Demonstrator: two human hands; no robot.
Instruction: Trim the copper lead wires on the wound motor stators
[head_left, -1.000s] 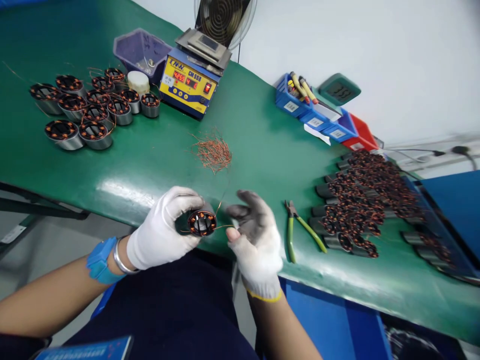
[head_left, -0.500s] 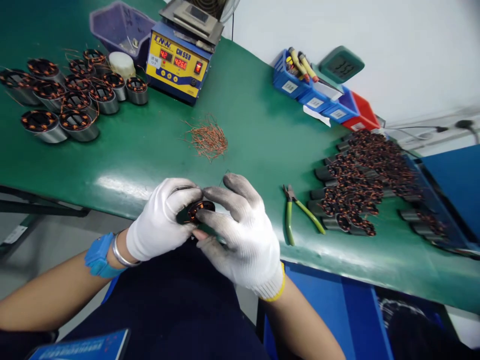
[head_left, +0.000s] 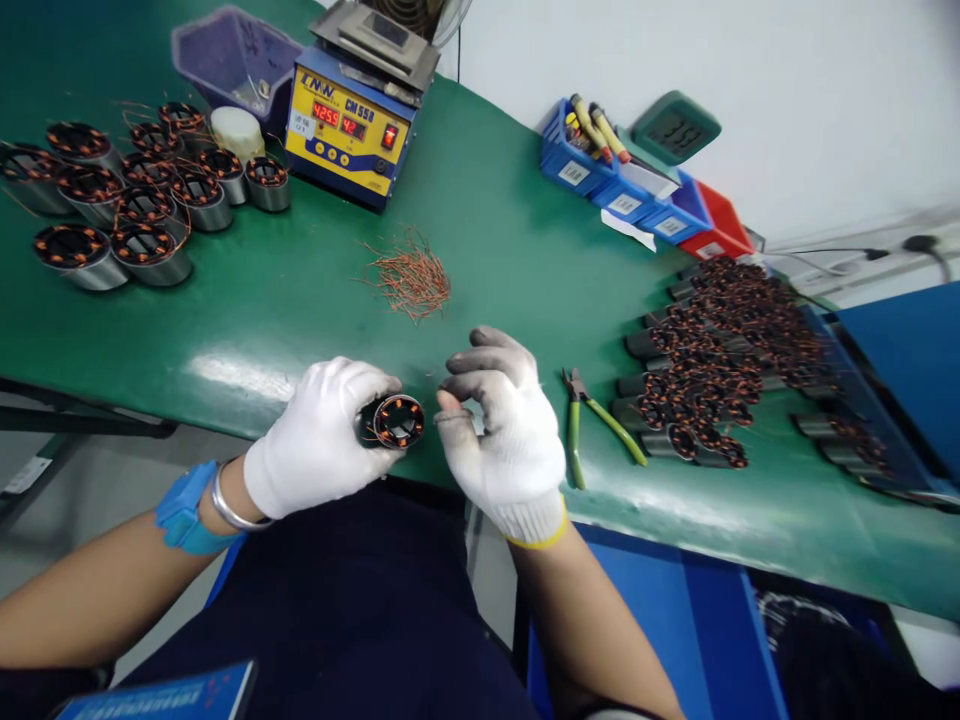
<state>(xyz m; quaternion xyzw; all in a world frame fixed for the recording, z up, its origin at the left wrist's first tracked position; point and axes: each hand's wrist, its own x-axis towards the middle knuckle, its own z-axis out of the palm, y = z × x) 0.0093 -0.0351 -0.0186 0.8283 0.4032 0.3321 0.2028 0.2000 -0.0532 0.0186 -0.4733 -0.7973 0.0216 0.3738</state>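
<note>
My left hand [head_left: 319, 440], in a white glove, grips a small motor stator [head_left: 395, 421] with copper windings, its open end turned toward me, just above the near edge of the green table [head_left: 315, 300]. My right hand [head_left: 504, 430], also gloved, is just right of the stator with thumb and forefinger pinched together, apparently on a thin wire end. Green-handled pliers [head_left: 581, 430] lie on the table to the right of my right hand.
Wound stators [head_left: 127, 200] stand grouped at the far left, more stators [head_left: 720, 360] are piled at the right. A heap of cut copper wire bits [head_left: 411, 278] lies mid-table. A yellow-blue solder station [head_left: 349, 130], a purple bin [head_left: 232, 60] and blue and red parts bins [head_left: 637, 200] line the back.
My right hand, which covered the stator half a second ago, has drawn away to the right. The stator's face shows again in my left hand.
</note>
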